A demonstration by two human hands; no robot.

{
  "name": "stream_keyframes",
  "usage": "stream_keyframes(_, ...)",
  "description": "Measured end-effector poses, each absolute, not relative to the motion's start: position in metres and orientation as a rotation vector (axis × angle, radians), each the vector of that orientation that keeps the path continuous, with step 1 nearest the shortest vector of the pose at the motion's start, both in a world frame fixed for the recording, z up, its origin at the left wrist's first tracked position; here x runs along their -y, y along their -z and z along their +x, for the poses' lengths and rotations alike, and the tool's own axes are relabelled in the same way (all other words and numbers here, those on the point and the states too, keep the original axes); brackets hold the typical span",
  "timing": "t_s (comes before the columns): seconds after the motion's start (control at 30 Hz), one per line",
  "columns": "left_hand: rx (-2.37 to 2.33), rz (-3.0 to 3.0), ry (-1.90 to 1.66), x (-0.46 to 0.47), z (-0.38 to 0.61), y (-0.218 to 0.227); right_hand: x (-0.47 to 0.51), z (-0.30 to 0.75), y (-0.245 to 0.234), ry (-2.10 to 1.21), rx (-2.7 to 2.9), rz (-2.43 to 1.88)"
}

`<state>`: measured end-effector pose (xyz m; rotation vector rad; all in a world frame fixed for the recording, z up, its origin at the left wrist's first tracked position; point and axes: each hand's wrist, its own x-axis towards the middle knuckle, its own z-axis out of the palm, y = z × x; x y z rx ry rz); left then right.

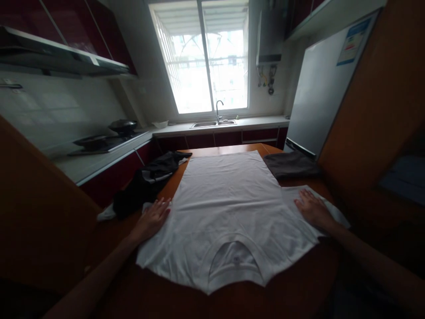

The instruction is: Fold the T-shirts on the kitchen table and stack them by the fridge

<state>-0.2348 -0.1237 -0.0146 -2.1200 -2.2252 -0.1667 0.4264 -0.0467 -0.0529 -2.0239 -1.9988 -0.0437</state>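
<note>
A white T-shirt [229, 195] lies spread on the wooden table [219, 149], its neckline toward me and its hem at the far side. My left hand [155, 218] rests flat on the sleeve at the left, fingers stretched out. On the right sleeve, my right hand [312, 208] lies flat with its fingers apart. Neither hand grips the cloth. Faint creases run across the middle of the shirt.
Dark clothing [146, 179] is heaped at the table's left side. A folded dark grey cloth [292, 164] lies at the far right. Beyond stand a counter with a sink [212, 124], a stove with pans [122, 126] and a fridge [325, 84].
</note>
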Motion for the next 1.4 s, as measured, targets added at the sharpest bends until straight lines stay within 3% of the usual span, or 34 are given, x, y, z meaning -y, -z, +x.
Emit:
stream_keyframes(0.17, 2.108, -2.187, 0.264, 0.128, -0.222, 0.0, 0.051, 0.42, 0.044, 0.102, 2.039, -1.994)
stream_keyframes(0.3, 1.95, -2.368, 0.391, 0.136, -0.164, -0.013, 0.06, 0.366, 0.023, 0.068, 2.169, -1.726)
stream_keyframes(0.53, 1.739, -2.739, 0.255, 0.152, -0.076, -0.003, 0.09, 0.275, 0.023, -0.114, 2.447, -1.428)
stream_keyframes(0.8, 1.777, -2.724, 0.218, 0.158, -0.085, -0.002, 0.098, 0.278, 0.037, -0.073, 2.459, -1.428)
stream_keyframes(1.1, 1.61, -2.826, 0.354, 0.17, -0.07, -0.012, 0.12, 0.274, 0.013, 0.035, 2.45, -1.182)
stream_keyframes(1.4, 1.175, -3.193, 0.16, 0.213, -0.039, -0.03, 0.161, 0.273, 0.005, -0.29, 2.653, -0.795)
